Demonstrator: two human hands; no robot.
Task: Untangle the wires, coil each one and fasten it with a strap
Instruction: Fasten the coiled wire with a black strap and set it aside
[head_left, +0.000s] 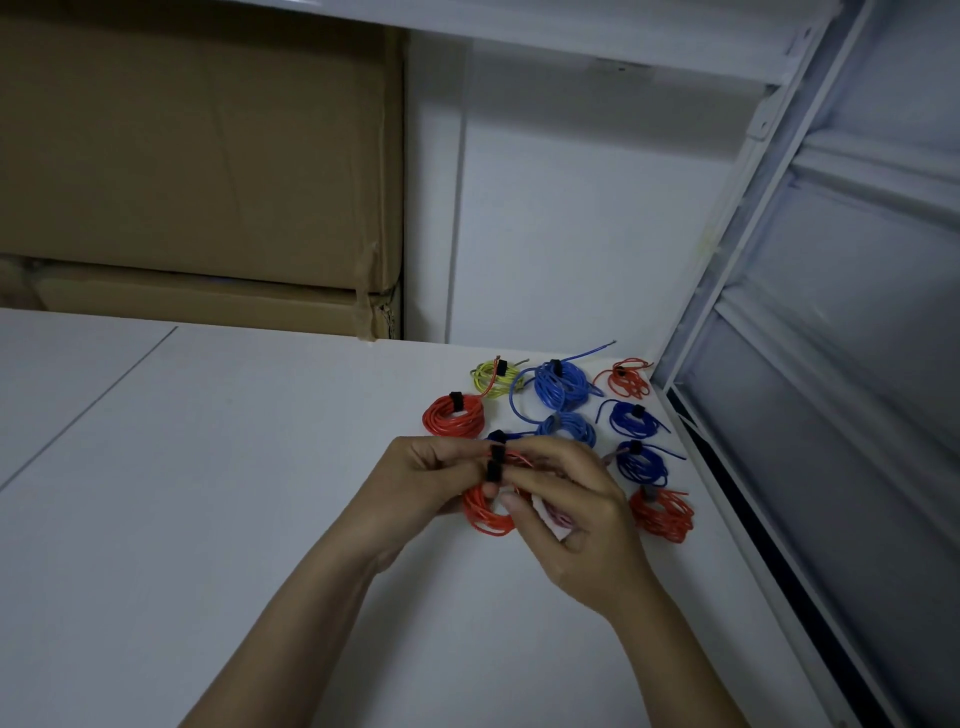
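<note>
- Left hand (421, 480) and right hand (566, 512): both pinching a black strap (493, 465) around a red coil (485, 512) held over the white table (182, 493).
- Red coil: its far half is being hidden by fingers.
- Strapped coils (563, 384): lying behind the hands; one blue coil (569, 428) partly covered.

Both hands meet over the white table (208, 519), holding a red wire coil (485, 514) between them. The left hand (421, 483) and right hand (566, 514) pinch a black strap (494, 465) at the coil's top. Beyond the fingers lie strapped coils: a red coil (453, 415), a yellow-green coil (493, 378) and a large blue coil (561, 384). Just right of the right hand sits another red coil (664, 515), with dark blue coils (640, 462) beyond it
</note>
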